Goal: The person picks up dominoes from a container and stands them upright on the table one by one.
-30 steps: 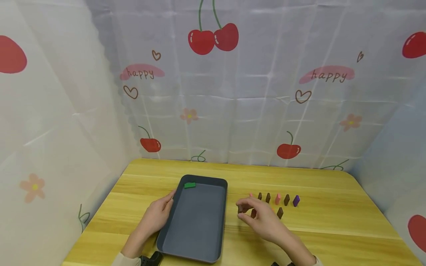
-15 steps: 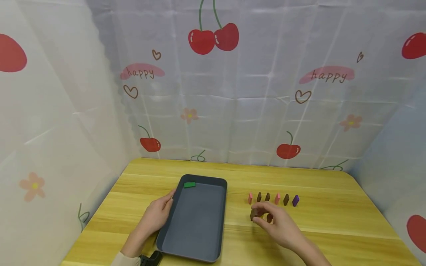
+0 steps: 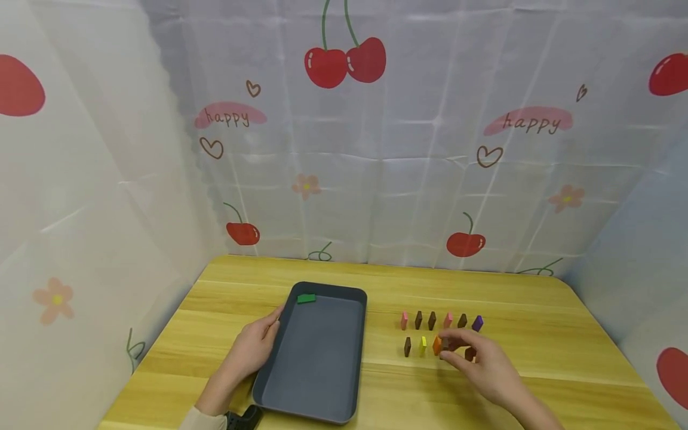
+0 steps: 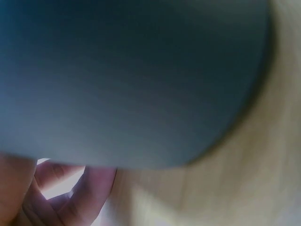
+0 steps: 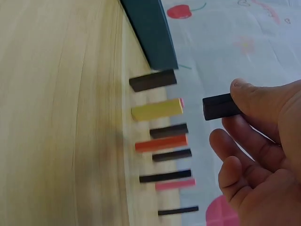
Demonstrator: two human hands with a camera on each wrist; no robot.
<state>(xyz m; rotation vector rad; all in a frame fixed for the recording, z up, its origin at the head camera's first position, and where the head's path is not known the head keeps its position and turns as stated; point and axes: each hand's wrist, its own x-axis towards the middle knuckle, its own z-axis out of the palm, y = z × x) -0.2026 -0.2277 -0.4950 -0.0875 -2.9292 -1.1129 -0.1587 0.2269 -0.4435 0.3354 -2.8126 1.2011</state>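
My right hand (image 3: pixel 486 364) pinches a dark brown domino (image 5: pixel 218 107) between thumb and fingers, clear of the others in the right wrist view. In the head view it overlaps the near row, just right of an orange domino (image 3: pixel 437 345). A yellow domino (image 3: pixel 423 346) and a dark brown one (image 3: pixel 407 346) stand upright left of that, and another brown one (image 3: pixel 469 354) is partly hidden behind my hand. At the left, my left hand (image 3: pixel 257 346) grips the long side of a dark grey tray (image 3: pixel 312 370), thumb by the rim, fingers curled beneath its edge.
A far row of upright dominoes, pink (image 3: pixel 404 321), brown (image 3: pixel 418 320) and purple (image 3: pixel 478 323) among them, runs behind the near row. One green domino (image 3: pixel 306 298) lies in the tray's far left corner. A printed curtain (image 3: pixel 376 179) bounds the wooden table (image 3: pixel 527 334).
My right hand has moved right along the near row, from beside the tray to past the orange domino, with a brown domino pinched. My left hand and the tray have stayed put.
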